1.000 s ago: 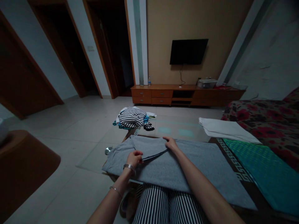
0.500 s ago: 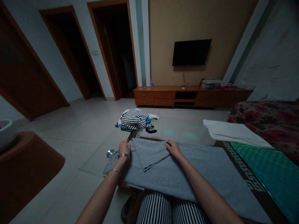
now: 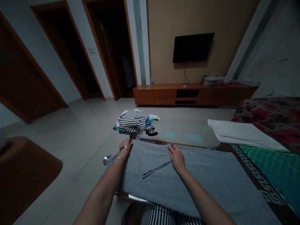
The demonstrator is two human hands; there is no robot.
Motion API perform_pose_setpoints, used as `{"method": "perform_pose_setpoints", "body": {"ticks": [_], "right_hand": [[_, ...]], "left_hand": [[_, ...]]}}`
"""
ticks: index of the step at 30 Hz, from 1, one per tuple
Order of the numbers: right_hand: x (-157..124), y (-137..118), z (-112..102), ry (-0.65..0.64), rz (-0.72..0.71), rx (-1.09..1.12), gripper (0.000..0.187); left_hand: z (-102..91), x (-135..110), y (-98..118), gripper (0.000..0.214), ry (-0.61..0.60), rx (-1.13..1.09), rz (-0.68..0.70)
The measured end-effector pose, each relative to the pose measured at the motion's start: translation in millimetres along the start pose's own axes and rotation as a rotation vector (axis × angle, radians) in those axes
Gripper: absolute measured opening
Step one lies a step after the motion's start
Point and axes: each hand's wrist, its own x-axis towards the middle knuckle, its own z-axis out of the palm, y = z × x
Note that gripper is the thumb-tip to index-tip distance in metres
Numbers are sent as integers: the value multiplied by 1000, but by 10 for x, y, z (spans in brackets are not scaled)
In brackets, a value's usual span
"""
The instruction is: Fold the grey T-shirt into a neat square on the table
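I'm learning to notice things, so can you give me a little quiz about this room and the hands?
1. True or false: the left hand wears two metal bangles on its wrist.
2. Which lies under the right hand: A, a grey cloth; B, a white towel; C, a teal cloth?
3. Fill the gap: the black television hangs on the ____.

Key: 1 true; 2 A; 3 wall.
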Motion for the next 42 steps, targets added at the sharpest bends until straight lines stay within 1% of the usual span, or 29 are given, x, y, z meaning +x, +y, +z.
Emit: {"method": "perform_pose_setpoints", "body": {"ticks": [4, 8, 14, 17, 19, 22, 23, 25, 28, 30, 35, 38, 42], "right_hand": [[-9, -25, -15, -26, 3, -64, 32], [-14, -28, -34, -50, 3, -100, 33], [-27, -45, -69, -63, -8, -146, 34], [-39, -75, -106, -66, -12, -177, 35], [-45, -97, -135, -72, -9, -192, 35], [-48, -121, -165, -61, -8, -202, 35], [-47, -125, -170, -57, -9, -199, 35], [-46, -126, -172, -60, -10, -189, 35], [-45, -120, -162, -67, -15, -177, 35], [-45, -114, -154, -68, -16, -184, 36], [-46, -104, -138, -62, -24, -197, 36], [-48, -96, -130, -59, -25, -191, 35], [-55, -90, -115, -46, -19, -169, 34]], "left_hand": [[-87, -21, -18, 32, -27, 82, 8], [-194, -156, -61, 37, -17, 124, 67], [-309, -496, -299, 48, 43, 209, 83], [-351, -595, -388, 51, 73, 234, 75], [-380, -612, -392, 49, 83, 237, 75], [-414, -623, -314, 43, 107, 231, 115], [-414, -635, -272, 40, 112, 225, 152], [-388, -674, -178, 36, 101, 205, 269], [-291, -723, -63, 32, 46, 153, 454], [-218, -720, -30, 35, 24, 117, 505], [-102, -625, -76, 43, 7, 18, 472], [-75, -586, -108, 43, 2, -58, 443], [-75, -591, -101, 41, 27, -71, 415]]}}
